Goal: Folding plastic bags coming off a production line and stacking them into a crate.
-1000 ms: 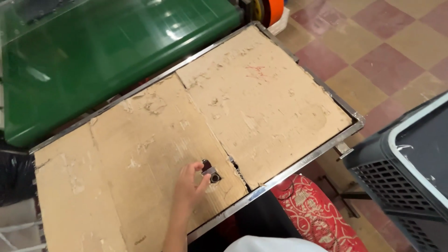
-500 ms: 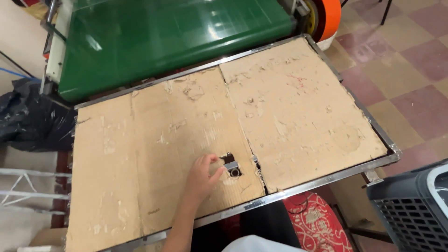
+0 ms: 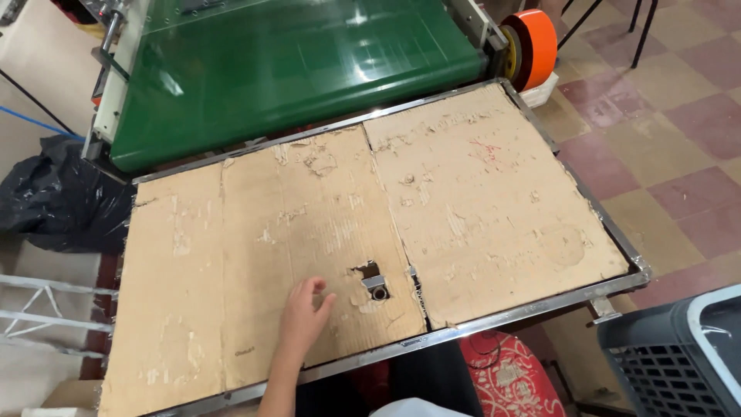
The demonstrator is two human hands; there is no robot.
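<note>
Plainly, the left hand [image 3: 302,318] (fingers spread, holding nothing) rests low in the frame just left of the metal fitting [image 3: 377,286] in the cardboard sheet's [image 3: 255,255] torn hole, where a careless fingertip could snag

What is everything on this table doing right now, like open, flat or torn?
Hand: open, resting flat on the cardboard.
Cardboard sheets: lying flat, surface torn and peeling.
Metal switch: sitting in a hole cut in the cardboard, untouched.
Green belt: bare.
Orange tape roll: standing on edge.
</note>
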